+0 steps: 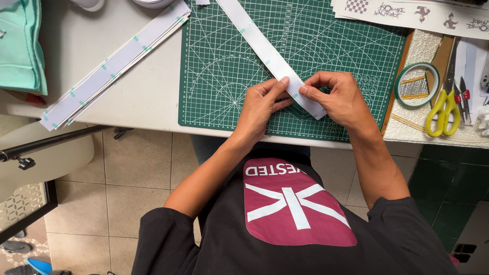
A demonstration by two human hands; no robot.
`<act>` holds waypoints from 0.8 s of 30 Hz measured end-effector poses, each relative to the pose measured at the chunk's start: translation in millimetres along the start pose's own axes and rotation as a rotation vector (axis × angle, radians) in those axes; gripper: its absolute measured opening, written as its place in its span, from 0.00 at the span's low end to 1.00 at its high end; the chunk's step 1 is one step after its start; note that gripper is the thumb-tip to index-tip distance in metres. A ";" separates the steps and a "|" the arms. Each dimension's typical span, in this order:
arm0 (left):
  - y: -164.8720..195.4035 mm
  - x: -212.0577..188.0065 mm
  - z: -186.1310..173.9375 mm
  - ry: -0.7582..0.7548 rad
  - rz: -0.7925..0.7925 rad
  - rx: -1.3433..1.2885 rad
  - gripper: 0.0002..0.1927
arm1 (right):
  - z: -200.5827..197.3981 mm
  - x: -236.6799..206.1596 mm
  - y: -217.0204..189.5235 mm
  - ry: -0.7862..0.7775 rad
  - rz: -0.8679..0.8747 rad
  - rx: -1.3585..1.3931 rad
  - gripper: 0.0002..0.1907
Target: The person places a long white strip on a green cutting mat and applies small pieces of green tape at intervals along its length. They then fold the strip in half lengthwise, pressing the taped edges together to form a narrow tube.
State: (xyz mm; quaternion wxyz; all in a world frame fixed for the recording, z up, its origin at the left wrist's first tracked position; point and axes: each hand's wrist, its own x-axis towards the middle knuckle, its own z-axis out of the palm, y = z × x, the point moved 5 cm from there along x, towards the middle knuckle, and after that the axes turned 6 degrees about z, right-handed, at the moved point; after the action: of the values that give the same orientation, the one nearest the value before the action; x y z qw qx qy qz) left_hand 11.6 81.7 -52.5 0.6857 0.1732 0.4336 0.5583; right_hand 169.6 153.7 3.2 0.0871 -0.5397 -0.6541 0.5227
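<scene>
Fingers of both hands pinch the near end of a long pale strip (265, 48) on the green cutting mat (229, 91). Left hand (262, 104) and right hand (341, 99) meet at the same spot, thumbs and forefingers clamped on it. Its long axis runs diagonally, from the hands away to the far left. It looks flat, lavender-white, with small teal marks along it.

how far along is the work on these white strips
Looks done: a stack of white strips with teal marks lies at the left of the table. In hand: the left hand and right hand pinch the near end of one long strip on the green cutting mat. What's left cannot be told.
</scene>
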 end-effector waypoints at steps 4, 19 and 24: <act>-0.1 1.6 -2.3 0.018 -0.066 -0.040 0.20 | -2.8 1.7 3.6 -0.012 0.054 0.017 0.10; 18.8 -10.4 5.2 -0.027 0.027 0.389 0.20 | -7.9 4.1 -5.7 -0.061 0.015 -0.095 0.13; 69.2 -19.1 22.1 -0.086 0.357 1.167 0.17 | -18.7 5.9 -13.1 -0.103 -0.060 -0.269 0.13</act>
State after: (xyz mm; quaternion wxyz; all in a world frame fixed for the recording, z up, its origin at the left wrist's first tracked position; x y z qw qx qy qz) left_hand -13.5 91.6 17.7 0.3905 0.6127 0.6041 0.3273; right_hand 171.9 171.1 18.9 -0.0041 -0.4990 -0.7377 0.4548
